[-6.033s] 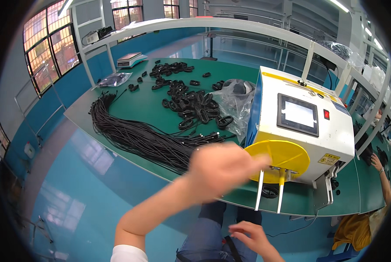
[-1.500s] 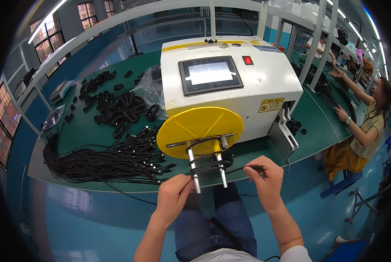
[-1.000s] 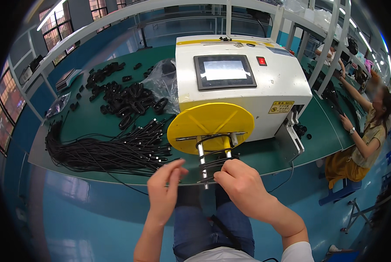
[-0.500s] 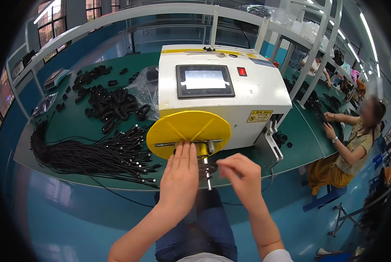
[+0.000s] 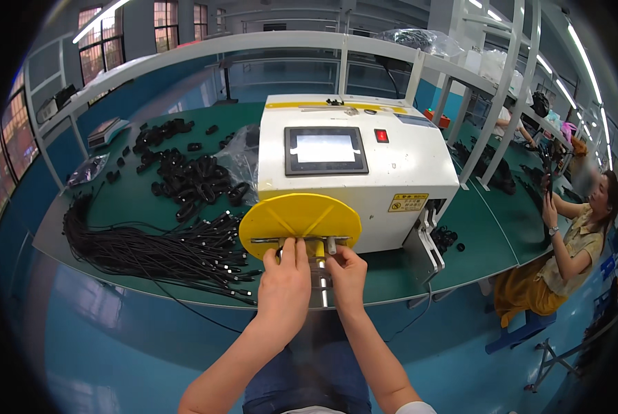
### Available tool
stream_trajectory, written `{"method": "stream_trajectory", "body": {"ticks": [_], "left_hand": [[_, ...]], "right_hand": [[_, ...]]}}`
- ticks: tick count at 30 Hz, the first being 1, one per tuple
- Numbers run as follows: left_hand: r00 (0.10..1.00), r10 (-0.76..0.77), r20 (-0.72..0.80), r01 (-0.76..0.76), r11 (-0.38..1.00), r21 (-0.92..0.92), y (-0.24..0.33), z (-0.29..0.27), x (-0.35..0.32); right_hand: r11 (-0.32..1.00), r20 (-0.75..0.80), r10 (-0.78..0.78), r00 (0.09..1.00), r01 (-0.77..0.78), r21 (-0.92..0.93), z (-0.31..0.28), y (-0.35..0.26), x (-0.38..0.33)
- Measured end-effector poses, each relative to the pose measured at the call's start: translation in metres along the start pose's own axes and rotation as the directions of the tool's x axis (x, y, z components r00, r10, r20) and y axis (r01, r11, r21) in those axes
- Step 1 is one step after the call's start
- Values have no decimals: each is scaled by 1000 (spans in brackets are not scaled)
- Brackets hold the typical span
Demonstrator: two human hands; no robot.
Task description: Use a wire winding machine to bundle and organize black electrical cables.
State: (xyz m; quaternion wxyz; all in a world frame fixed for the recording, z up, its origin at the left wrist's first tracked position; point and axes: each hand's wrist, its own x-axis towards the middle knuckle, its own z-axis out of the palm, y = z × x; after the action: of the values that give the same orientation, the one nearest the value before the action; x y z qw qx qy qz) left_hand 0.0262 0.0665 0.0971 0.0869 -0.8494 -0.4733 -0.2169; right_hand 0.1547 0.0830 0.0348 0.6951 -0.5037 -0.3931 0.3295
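In front of me, a yellow disc (image 5: 301, 215) is mounted on a white machine (image 5: 399, 172). A metal bar crosses its face, with a short grey post (image 5: 332, 245) at the right and a silver shaft (image 5: 323, 293) sticking out toward me. My left hand (image 5: 286, 286) is at the bar left of the shaft, fingers bent and close together against the disc. Beside the grey post, my right hand (image 5: 349, 279) has its thumb and fingers pinched together. What either hand grips is hidden by the fingers. Something dark and blurred shows around the shaft between them.
A bundle of black cables (image 5: 136, 241) lies left on the green table (image 5: 205, 117), with a pile of black coiled cables (image 5: 195, 176) behind it. A clear plastic bag (image 5: 241, 155) touches the machine. At right, a co-worker (image 5: 564, 255) sits holding black cables; a metal bracket (image 5: 425, 252) stands nearer.
My right hand has moved left and in to the grey post, its fingers now pinched. My left hand's fingers, straight before, are now bent. The co-worker has raised the cables.
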Motion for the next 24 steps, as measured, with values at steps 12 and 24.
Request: {"method": "stream_trajectory", "body": {"ticks": [12, 24], "left_hand": [[998, -36, -48, 33, 998, -59, 11, -9, -8], [994, -20, -105, 24, 999, 34, 7, -2, -5]], "right_hand": [[927, 100, 100, 990, -129, 352, -6, 1, -24], [871, 347, 128, 929, -273, 408, -19, -5, -28]]}}
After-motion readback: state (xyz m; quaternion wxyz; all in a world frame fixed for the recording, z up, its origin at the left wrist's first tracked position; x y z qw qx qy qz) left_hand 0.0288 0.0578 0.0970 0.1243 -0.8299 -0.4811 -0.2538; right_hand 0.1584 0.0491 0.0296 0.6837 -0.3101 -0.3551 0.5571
